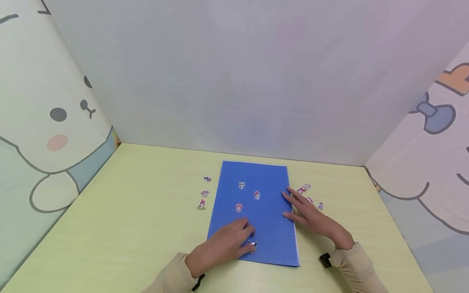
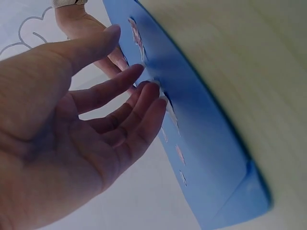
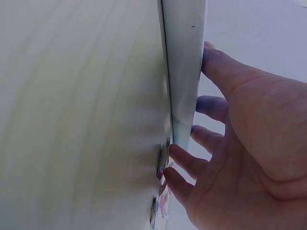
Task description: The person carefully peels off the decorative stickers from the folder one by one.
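A blue folder [image 1: 271,175] [image 2: 206,158] lies on the table with several small cartoon stickers on its cover. My left hand [image 1: 220,246] [image 2: 62,124] is over its lower left part, fingers loosely bent and fingertips at the cover; the thumb is beside a black-and-white sticker [image 1: 253,245]. My right hand [image 1: 315,218] [image 3: 259,143] rests spread on the folder's right edge [image 3: 184,62], holding nothing. Above the left hand on the cover are a pink sticker [image 1: 239,208], a red-topped sticker [image 1: 257,195] and a pale sticker [image 1: 242,185].
Left of the folder, loose stickers [image 1: 204,193] lie on the light yellow table [image 1: 146,219]. More stickers [image 1: 321,206] [image 3: 162,203] lie to its right, close to my right hand. A pale wall [image 1: 234,81] stands behind, with cartoon-printed panels at both sides.
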`<state>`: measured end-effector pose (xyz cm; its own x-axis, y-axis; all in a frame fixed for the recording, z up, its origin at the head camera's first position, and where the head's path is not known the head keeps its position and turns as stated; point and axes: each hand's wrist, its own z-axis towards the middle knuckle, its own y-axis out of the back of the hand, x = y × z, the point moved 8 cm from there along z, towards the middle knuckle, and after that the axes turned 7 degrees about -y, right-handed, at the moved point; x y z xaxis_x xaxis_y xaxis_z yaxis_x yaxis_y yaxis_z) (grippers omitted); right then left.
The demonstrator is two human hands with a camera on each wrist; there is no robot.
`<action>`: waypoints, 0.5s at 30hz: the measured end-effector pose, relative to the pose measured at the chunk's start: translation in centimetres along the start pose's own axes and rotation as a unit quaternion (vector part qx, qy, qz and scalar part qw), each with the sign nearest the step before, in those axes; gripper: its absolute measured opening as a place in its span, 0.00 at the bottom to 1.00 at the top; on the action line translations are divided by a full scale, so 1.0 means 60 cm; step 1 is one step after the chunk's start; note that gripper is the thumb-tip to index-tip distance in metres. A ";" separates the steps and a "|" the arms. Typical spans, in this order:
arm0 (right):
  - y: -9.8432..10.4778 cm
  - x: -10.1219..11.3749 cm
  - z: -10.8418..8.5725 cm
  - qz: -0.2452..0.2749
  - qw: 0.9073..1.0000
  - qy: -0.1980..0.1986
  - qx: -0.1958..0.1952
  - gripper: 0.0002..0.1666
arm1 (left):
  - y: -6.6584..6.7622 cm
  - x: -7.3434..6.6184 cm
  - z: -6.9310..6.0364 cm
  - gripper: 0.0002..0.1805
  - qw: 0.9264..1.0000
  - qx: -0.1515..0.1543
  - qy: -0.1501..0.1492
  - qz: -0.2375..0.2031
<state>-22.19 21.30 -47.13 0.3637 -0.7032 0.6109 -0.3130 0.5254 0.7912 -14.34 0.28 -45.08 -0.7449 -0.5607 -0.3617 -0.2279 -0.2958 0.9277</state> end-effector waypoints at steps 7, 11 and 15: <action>0.000 -0.001 0.000 0.001 1.000 0.003 -0.002 0.40 | -0.002 -0.001 0.000 0.12 1.000 0.001 -0.002 -0.013; 0.000 -0.003 -0.001 -0.002 1.000 0.005 -0.003 0.40 | -0.003 -0.001 0.000 0.12 1.000 0.003 0.000 -0.019; -0.001 -0.003 -0.002 -0.001 1.000 0.008 -0.003 0.40 | -0.004 -0.001 0.001 0.11 1.000 0.007 0.002 -0.020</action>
<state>-22.16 21.45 -47.28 0.3792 -0.6964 0.6093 -0.3063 0.5269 0.7928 -14.23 0.44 -45.30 -0.7328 -0.5513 -0.3988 -0.2656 -0.3079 0.9136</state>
